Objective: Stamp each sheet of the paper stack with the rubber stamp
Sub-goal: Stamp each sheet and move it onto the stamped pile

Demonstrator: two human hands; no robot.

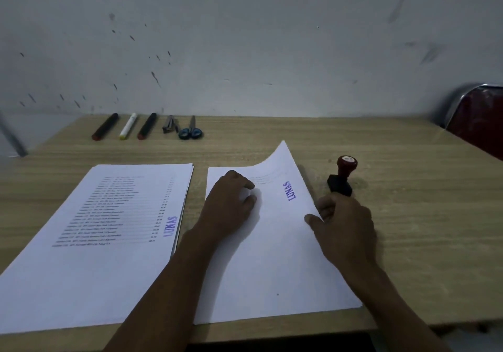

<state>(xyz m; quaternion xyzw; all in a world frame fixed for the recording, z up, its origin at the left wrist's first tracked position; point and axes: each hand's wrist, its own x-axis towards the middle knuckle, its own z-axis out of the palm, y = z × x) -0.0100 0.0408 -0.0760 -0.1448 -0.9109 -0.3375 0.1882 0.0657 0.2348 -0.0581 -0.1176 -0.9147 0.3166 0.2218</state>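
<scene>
Rubber stamp (342,176) standing upright on the wooden desk (394,215), red knob up, black base down, just beyond the right hand (344,222) and seemingly touching its knuckles at the base (contact hard to confirm from this angle). To its left, the right-hand paper stack (272,256), top sheet lifted and curling at its far right corner, a purple "LUNAS" mark (290,191) printed on it. Right hand at that sheet's right edge, fingers curled, thumb laid on the paper and pinching the edge; fingertips under the sheet out of sight. Left hand (231,202) flat-ish on the upper middle of the same stack, fingers bent at the tips and pressing down on the paper, holding nothing. Further left, well apart from the stamp, a second stack of printed sheets (109,229), rows of small text too blurred to read, another purple "LUNAS" near its right edge. Along the far edge of the desk, near the wall: two dark markers (104,127) (147,125) with a white marker (128,126) between them, then a small grey tool (169,124) (possibly a staple remover, too small to tell) and blue-handled scissors (191,130). At far right, a red chair with a chrome frame (473,117), cut off by the picture's edge. Both forearms running out of the bottom of the view.
</scene>
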